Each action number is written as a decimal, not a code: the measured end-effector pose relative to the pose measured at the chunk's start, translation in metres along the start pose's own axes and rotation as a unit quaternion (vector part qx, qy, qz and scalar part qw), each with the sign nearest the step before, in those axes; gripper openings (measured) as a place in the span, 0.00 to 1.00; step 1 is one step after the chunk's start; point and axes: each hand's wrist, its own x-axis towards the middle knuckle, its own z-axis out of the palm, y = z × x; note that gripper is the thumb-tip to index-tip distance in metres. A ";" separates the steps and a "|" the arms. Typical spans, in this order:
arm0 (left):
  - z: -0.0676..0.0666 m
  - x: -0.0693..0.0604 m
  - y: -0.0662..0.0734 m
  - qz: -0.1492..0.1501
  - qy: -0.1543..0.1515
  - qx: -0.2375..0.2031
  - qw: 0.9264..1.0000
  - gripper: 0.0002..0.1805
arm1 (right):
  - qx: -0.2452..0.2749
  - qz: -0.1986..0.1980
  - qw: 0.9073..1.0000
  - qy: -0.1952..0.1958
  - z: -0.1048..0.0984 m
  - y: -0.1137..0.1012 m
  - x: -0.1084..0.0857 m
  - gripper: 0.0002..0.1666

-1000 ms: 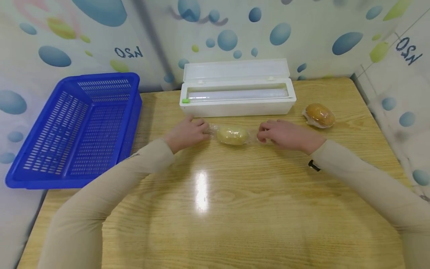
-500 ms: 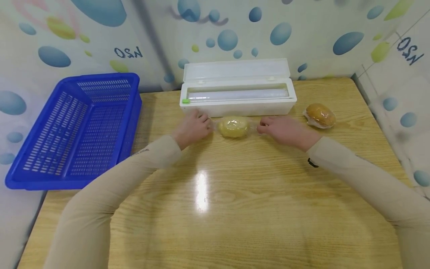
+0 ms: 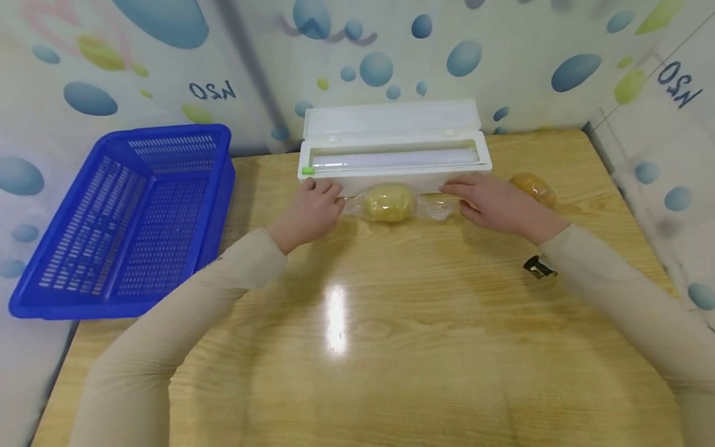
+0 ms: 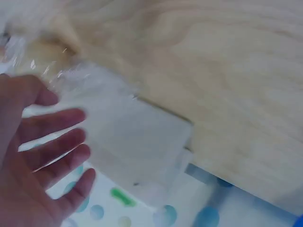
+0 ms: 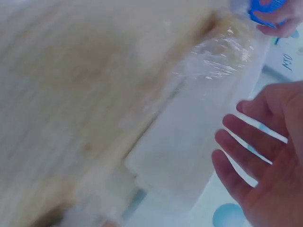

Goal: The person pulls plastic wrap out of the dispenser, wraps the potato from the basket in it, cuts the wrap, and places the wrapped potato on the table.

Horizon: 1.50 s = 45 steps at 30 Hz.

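A pale yellow oval item (image 3: 389, 203) wrapped in clear cling film lies on the table before the white film dispenser box (image 3: 393, 180); its exact kind is unclear. Loose film ends stick out at both sides. My left hand (image 3: 313, 211) is beside the left film end, its fingers spread and parted in the left wrist view. To the right, my right hand (image 3: 497, 202) is apart from the film end (image 3: 437, 208), with fingers extended near the box front. In the right wrist view, the shiny film (image 5: 220, 54) lies beyond the fingers, and nothing is held.
The box lid (image 3: 391, 119) stands raised, showing a film roll (image 3: 393, 159) and a green slider (image 3: 308, 170). A wrapped brown bun-like item (image 3: 533, 188) sits partly behind my right hand. A blue basket (image 3: 220, 205) stands at left; a patterned wall (image 3: 257, 37) rises behind.
The wrapped yellow item has moved away from me, up to the box. Both hands have let go of the film ends; my right hand has drawn off to the right.
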 end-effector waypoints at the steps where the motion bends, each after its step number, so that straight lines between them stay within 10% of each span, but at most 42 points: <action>1: -0.003 0.004 -0.001 -0.004 0.004 -0.015 1.000 0.07 | 0.002 0.003 1.000 0.007 -0.001 -0.002 0.004 0.21; 9: 0.007 0.037 0.021 -0.016 -0.080 -0.170 0.982 0.37 | -0.021 0.042 0.999 -0.008 0.030 -0.034 0.046 0.39; 15: 0.007 0.042 0.026 -0.006 -0.086 -0.160 0.983 0.39 | -0.098 0.018 0.995 -0.006 0.040 -0.038 0.049 0.33; 24: 0.000 0.046 0.027 0.008 -0.156 -0.179 0.971 0.37 | -0.050 -0.002 0.998 -0.033 0.032 -0.034 0.044 0.27; 35: -0.002 0.051 0.037 0.029 -0.085 -0.163 0.983 0.33 | 0.032 0.025 0.997 -0.067 0.023 -0.041 0.034 0.20; 45: -0.005 0.057 0.029 0.077 -0.115 -0.302 0.943 0.29 | 0.065 -0.047 0.994 -0.069 0.025 -0.041 0.031 0.05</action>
